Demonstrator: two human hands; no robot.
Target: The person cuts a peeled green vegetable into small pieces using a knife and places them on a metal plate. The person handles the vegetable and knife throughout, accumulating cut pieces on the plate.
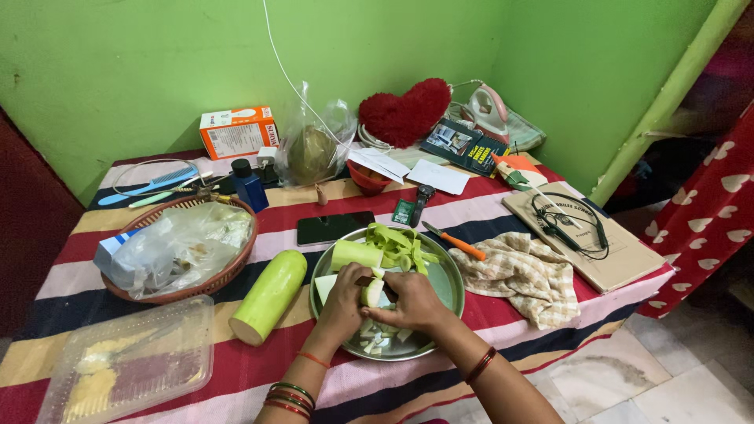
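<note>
Head view: a peeled gourd piece (372, 292) is held between both hands over the steel plate (452, 284); the left hand (343, 302) and right hand (412, 302) are closed around it. Its long axis is kept nearly upright; the whole gourd (269, 296) lies on the surface just left of the left hand.

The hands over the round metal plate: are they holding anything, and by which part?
Both hold one peeled, pale green gourd piece. The left hand grips its left side, the right hand its right side. A dark object, perhaps a knife, lies across its top; unclear.
</note>
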